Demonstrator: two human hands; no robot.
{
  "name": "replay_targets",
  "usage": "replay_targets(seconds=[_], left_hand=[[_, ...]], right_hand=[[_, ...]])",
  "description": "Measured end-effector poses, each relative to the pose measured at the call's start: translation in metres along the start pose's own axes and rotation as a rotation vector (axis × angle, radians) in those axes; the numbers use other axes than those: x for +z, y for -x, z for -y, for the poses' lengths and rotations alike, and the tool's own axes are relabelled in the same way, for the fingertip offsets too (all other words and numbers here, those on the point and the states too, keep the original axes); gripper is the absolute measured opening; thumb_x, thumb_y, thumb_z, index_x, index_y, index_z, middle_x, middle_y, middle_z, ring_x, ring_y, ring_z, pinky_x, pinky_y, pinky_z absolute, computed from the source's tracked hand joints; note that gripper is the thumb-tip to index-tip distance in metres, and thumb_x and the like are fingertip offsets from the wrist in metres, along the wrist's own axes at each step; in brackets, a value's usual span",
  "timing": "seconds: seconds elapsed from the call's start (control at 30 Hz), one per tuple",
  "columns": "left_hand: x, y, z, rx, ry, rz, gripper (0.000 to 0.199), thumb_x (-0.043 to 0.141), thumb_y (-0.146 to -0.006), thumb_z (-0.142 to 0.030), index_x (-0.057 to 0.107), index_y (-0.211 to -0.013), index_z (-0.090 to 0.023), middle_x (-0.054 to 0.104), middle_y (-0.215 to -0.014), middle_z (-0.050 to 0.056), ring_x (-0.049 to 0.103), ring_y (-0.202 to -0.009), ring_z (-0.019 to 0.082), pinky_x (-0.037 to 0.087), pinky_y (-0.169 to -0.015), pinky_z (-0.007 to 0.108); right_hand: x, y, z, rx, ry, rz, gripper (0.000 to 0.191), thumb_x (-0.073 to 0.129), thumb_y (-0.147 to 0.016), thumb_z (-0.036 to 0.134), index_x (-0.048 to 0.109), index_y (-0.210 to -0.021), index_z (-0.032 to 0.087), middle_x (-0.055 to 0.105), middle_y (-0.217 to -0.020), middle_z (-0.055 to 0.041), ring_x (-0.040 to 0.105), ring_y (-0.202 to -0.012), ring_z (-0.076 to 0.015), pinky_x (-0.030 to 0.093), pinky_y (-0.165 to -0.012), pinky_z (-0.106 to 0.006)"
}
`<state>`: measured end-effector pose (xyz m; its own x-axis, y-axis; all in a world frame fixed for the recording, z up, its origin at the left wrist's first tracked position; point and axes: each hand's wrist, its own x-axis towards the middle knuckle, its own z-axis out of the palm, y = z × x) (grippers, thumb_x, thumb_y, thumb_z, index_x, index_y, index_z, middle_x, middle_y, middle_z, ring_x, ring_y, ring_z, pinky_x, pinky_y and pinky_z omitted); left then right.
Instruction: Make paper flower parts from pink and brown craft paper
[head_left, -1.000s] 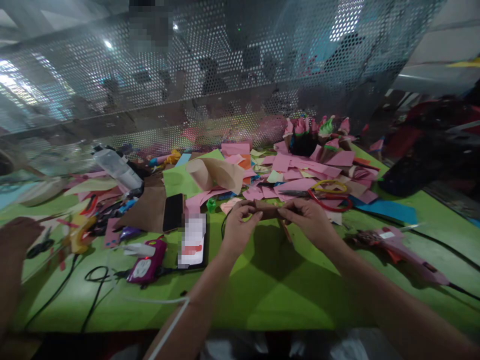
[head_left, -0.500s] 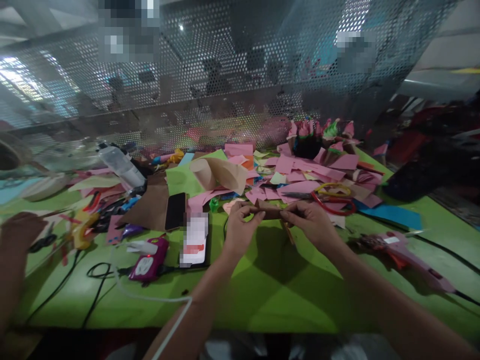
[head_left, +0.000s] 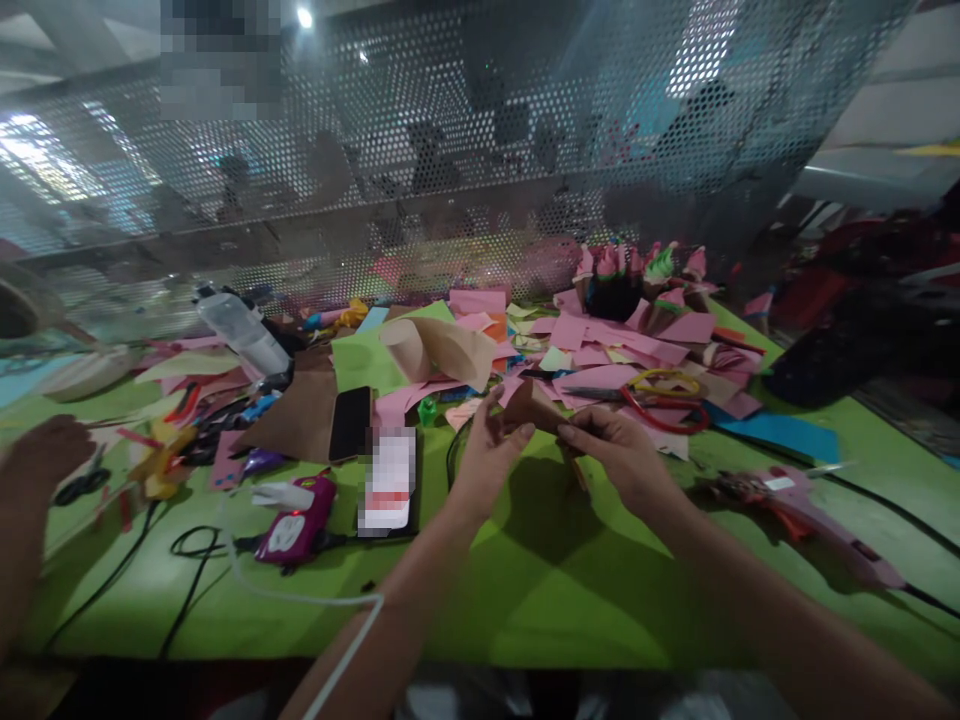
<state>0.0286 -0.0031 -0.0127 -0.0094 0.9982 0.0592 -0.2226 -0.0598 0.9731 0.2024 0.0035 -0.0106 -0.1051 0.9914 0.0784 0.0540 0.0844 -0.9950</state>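
A bent piece of brown paper [head_left: 531, 406], pinched at both ends

Nearest me, a white cable [head_left: 300, 598] trailed across the green tabletop [head_left: 555, 620] to my left forearm. A lit smartphone [head_left: 390, 482] lay to my left, and a pink glue gun [head_left: 821, 520] well off to my right.

Between them I had the paper in front of me, raised off the table, judging by the shadow beneath. My left hand [head_left: 491, 452] held its left part, thumb on the near side, fingers behind. My right hand [head_left: 616, 452] nipped the right end narrowly between thumb and fingertips. A narrow tan strip [head_left: 579, 472] showed below; I could not tell whether it was joined on.

The sheet rose to a peak between my grips. I judged it almost weightless, thin yet stiff enough to keep a crease, its dry matt face unlikely to slip. Squeezing hard would probably dent it and a sharp tug might tear it, so the ends seemed the place to hold, leaving the middle free.

Beyond lay red-and-yellow-handled scissors [head_left: 628, 398], a curled tan sheet [head_left: 466, 358] and pink paper scraps [head_left: 634, 338], then the perforated metal screen [head_left: 465, 200].
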Motion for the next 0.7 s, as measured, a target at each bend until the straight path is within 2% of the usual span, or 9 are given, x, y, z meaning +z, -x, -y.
replay_targets(seconds=[0.1,0.17,0.23,0.3,0.37,0.43,0.63,0.7], left_hand=[[0.002,0.001,0.000,-0.121,0.063,0.033,0.042,0.081,-0.069,-0.042,0.069,-0.101,-0.019,0.072,-0.097,0.004,0.064,-0.088,0.017,0.050,-0.082,0.029],[0.001,0.000,-0.002,-0.147,0.086,0.042,0.042,0.082,-0.067,-0.044,0.070,-0.098,-0.018,0.071,-0.092,0.004,0.064,-0.082,0.015,0.052,-0.079,0.029],[-0.001,-0.002,-0.003,-0.141,0.073,0.050,0.042,0.081,-0.067,-0.046,0.070,-0.097,-0.018,0.071,-0.088,0.003,0.063,-0.076,0.014,0.053,-0.073,0.028],[-0.002,-0.003,-0.003,-0.127,0.020,0.073,0.042,0.080,-0.068,-0.047,0.069,-0.095,-0.017,0.069,-0.082,0.002,0.063,-0.070,0.014,0.052,-0.066,0.026],[-0.001,-0.002,-0.004,-0.123,-0.021,0.113,0.042,0.078,-0.070,-0.050,0.068,-0.094,-0.017,0.068,-0.077,0.002,0.063,-0.067,0.014,0.051,-0.061,0.025],[0.001,-0.001,-0.004,-0.127,-0.027,0.145,0.042,0.077,-0.071,-0.051,0.067,-0.093,-0.017,0.067,-0.075,0.001,0.063,-0.065,0.014,0.052,-0.060,0.025],[0.002,0.003,-0.004,-0.145,-0.026,0.191,0.040,0.074,-0.075,-0.054,0.066,-0.090,-0.018,0.060,-0.068,-0.002,0.054,-0.054,0.009,0.053,-0.055,0.024],[0.002,0.003,-0.002,-0.165,-0.046,0.211,0.039,0.072,-0.077,-0.055,0.065,-0.089,-0.018,0.058,-0.066,-0.003,0.052,-0.053,0.009,0.052,-0.051,0.022]], right_hand=[[0.002,0.001,-0.003,-0.030,0.055,0.068,0.038,0.073,-0.072,0.056,0.063,-0.070,0.020,0.062,-0.064,-0.0007,0.055,-0.060,-0.0161,0.043,-0.057,-0.029],[0.002,0.003,-0.002,-0.078,0.155,0.092,0.031,0.070,-0.077,0.050,0.064,-0.074,0.020,0.063,-0.067,-0.0012,0.057,-0.062,-0.0168,0.044,-0.058,-0.029],[0.000,0.005,0.002,-0.165,0.251,0.021,0.024,0.067,-0.081,0.043,0.067,-0.089,0.020,0.065,-0.074,-0.0024,0.059,-0.067,-0.0179,0.046,-0.061,-0.030],[-0.002,0.007,0.006,-0.267,0.313,-0.068,0.029,0.065,-0.084,0.037,0.066,-0.107,0.021,0.067,-0.083,-0.0040,0.060,-0.072,-0.0185,0.048,-0.065,-0.030],[-0.004,0.007,0.009,-0.331,0.352,-0.072,0.033,0.063,-0.085,0.033,0.064,-0.117,0.022,0.068,-0.091,-0.0055,0.061,-0.076,-0.0192,0.049,-0.070,-0.032],[-0.005,0.008,0.010,-0.343,0.371,-0.020,0.032,0.061,-0.086,0.031,0.065,-0.117,0.024,0.069,-0.097,-0.0064,0.062,-0.081,-0.0203,0.050,-0.075,-0.034],[-0.003,0.009,0.009,-0.305,0.341,0.042,0.029,0.064,-0.085,0.033,0.065,-0.112,0.024,0.069,-0.090,-0.0045,0.061,-0.074,-0.0189,0.049,-0.066,-0.031],[-0.003,0.008,0.009,-0.295,0.325,0.059,0.023,0.066,-0.084,0.034,0.065,-0.104,0.023,0.069,-0.088,-0.0043,0.062,-0.076,-0.0192,0.049,-0.068,-0.031]])
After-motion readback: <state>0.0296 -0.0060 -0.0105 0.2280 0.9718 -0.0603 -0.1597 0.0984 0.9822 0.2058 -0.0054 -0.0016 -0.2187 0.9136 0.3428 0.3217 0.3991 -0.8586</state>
